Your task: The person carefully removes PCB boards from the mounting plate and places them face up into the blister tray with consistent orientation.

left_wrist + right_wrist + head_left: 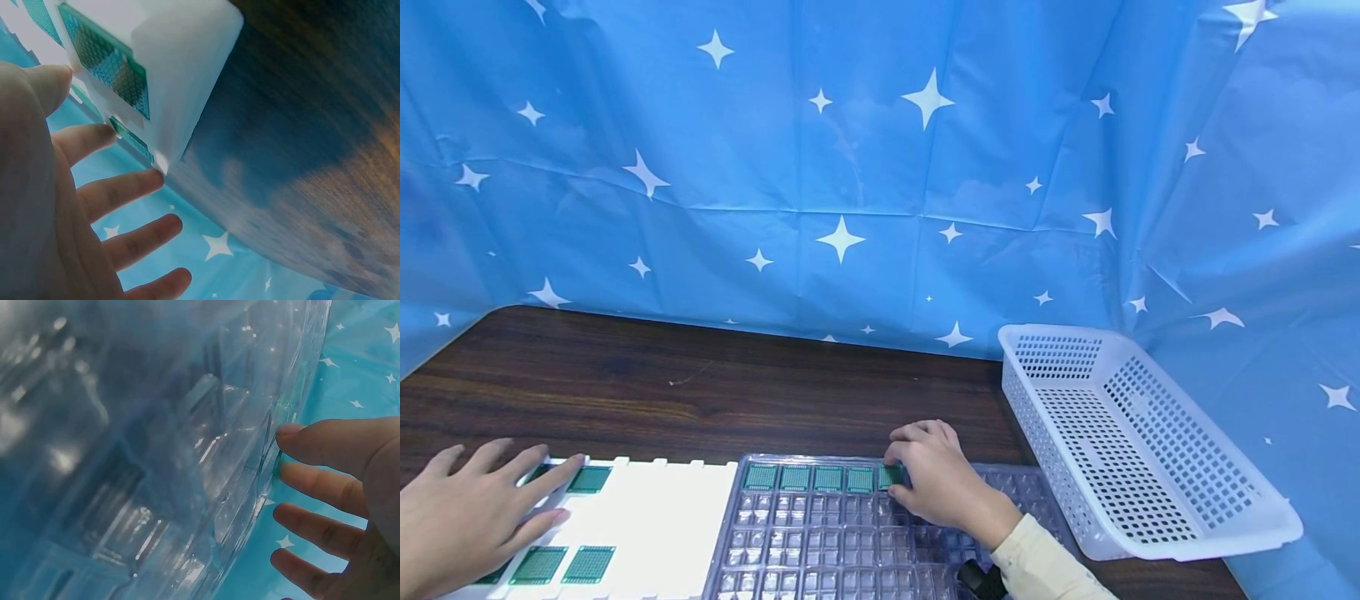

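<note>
My left hand point(486, 508) is spread with straight fingers over the left side of a white board point(662, 517), its fingertips near the far edge. Green perforated circuit boards point(589, 479) lie on that board around the fingers; one circuit board point(109, 59) shows large in the left wrist view. A clear plastic tray point(820, 579) with many compartments stands to its right. Several green circuit boards point(794, 477) sit in its far row. At the right end of them, my right hand point(943, 479) pinches a circuit board point(889, 477) between thumb and forefinger, level with its neighbours.
A white perforated basket point(1120, 467) stands on the right, close beside the tray. A dark object point(981, 579) lies by the right sleeve. Behind the dark wooden table point(700, 375) hangs a blue curtain point(850, 167) with white stars.
</note>
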